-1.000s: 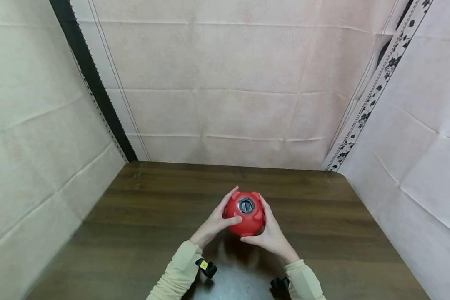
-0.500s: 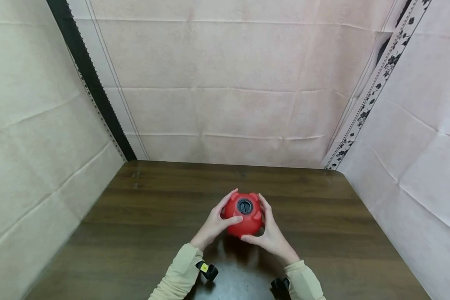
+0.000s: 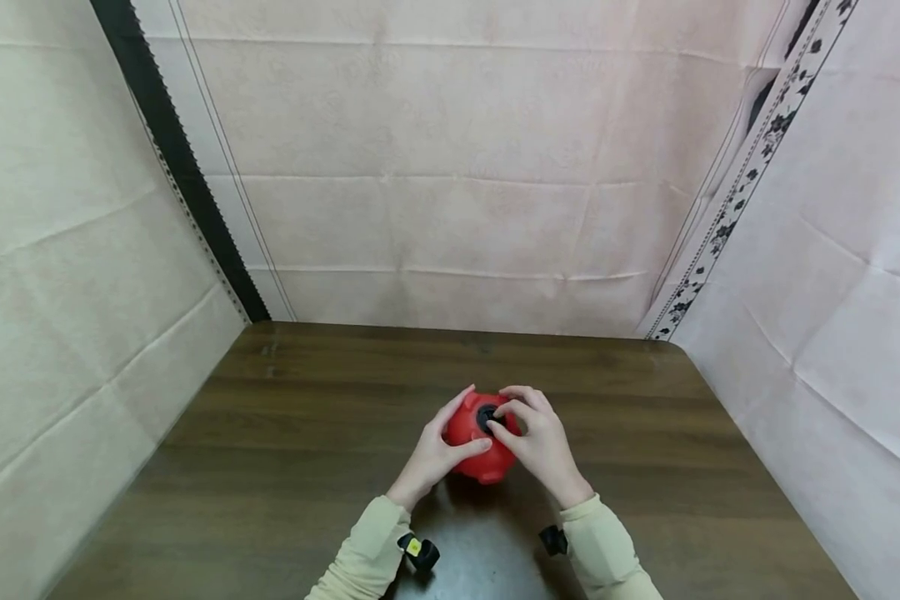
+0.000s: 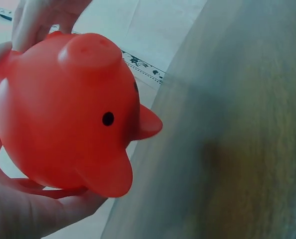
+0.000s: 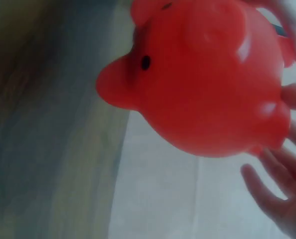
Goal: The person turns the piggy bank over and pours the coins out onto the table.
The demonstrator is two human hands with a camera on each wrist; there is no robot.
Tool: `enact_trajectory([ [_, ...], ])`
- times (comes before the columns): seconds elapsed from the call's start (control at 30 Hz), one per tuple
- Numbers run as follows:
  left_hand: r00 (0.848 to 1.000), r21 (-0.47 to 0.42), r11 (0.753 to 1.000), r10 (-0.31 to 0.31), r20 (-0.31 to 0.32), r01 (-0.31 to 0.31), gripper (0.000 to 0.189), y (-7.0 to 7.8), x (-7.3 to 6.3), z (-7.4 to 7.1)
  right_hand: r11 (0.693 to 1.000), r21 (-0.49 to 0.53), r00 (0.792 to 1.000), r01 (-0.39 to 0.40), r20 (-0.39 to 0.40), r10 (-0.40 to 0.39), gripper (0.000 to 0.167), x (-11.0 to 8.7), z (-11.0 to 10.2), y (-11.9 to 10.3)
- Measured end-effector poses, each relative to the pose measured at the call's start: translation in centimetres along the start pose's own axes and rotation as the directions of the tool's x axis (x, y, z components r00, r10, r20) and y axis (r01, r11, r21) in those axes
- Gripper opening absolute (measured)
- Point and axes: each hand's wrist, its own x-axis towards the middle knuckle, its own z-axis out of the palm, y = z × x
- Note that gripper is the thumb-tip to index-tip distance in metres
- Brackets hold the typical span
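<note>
A round red piggy bank (image 3: 461,429) is held above the table with its underside up, showing a black plug (image 3: 483,416). My left hand (image 3: 429,460) grips its left side, thumb across the near part. At the plug, the thumb and index finger of my right hand (image 3: 542,439) come together and pinch it; the fingertips partly cover it. The left wrist view shows the piggy bank's snout (image 4: 92,52), a black eye (image 4: 108,118) and an ear (image 4: 110,174). Its eye and ear also face the camera in the right wrist view.
Beneath the hands lies a dark brown wooden table (image 3: 330,408). White cloth (image 3: 450,183) hangs behind it and along both sides. A black camera (image 3: 420,552) sits at the left wrist, and another black camera (image 3: 553,540) at the right wrist.
My right hand has left the piggy bank's right side and moved onto the plug. The left hand keeps its hold, and the piggy bank has shifted slightly towards me.
</note>
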Motion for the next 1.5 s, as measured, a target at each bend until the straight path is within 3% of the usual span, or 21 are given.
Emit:
enact_trajectory([
  [0.13, 1.0, 0.035, 0.999, -0.003, -0.019, 0.004, 0.072, 0.0, -0.3, 0.1, 0.999, -0.011, 0.999, -0.05, 0.018, 0.05, 0.018, -0.2, 0.4, -0.5],
  [0.23, 1.0, 0.055, 0.998, -0.003, -0.019, 0.004, 0.073, 0.0, -0.5, 0.0, 0.999, 0.002, 0.999, -0.042, 0.033, 0.042, 0.017, -0.3, 0.5, -0.7],
  [0.43, 0.999, 0.033, 0.999, 0.023, 0.047, -0.024, 0.076, 1.0, -0.7, -0.6, 0.993, 0.021, 0.992, 0.114, 0.046, -0.115, 0.017, 0.2, -0.1, -0.6],
  [0.57, 0.994, -0.002, 0.999, 0.038, 0.101, -0.038, 0.076, 1.8, -0.6, -1.1, 0.975, 0.066, 0.974, 0.214, 0.06, -0.218, 0.02, 0.7, -0.9, -0.4],
  [0.87, 0.982, -0.029, 1.0, 0.014, 0.188, -0.009, 0.075, 2.4, -0.8, -1.5, 0.926, 0.199, 0.931, 0.322, 0.114, -0.348, 0.024, 0.7, -1.9, 0.2],
  [1.1, 0.967, -0.054, 0.998, 0.026, 0.253, -0.013, 0.072, 2.5, -0.7, -1.9, 0.859, 0.299, 0.864, 0.416, 0.165, -0.476, 0.027, 1.3, -2.5, 0.6],
  [1.2, 0.961, -0.043, 0.999, 0.027, 0.277, -0.016, 0.072, 2.5, -0.6, -1.9, 0.852, 0.216, 0.842, 0.476, 0.165, -0.513, 0.027, 1.5, -3.0, 0.5],
  [1.33, 0.96, -0.021, 1.0, 0.011, 0.279, -0.005, 0.07, 2.5, -0.5, -1.9, 0.839, 0.026, 0.824, 0.544, 0.172, -0.54, 0.023, 1.4, -3.3, 0.1],
  [1.5, 0.966, -0.003, 1.0, -0.017, 0.258, 0.018, 0.069, 2.4, -0.6, -1.9, 0.835, -0.104, 0.834, 0.541, 0.193, -0.516, 0.021, 1.2, -3.2, -0.7],
])
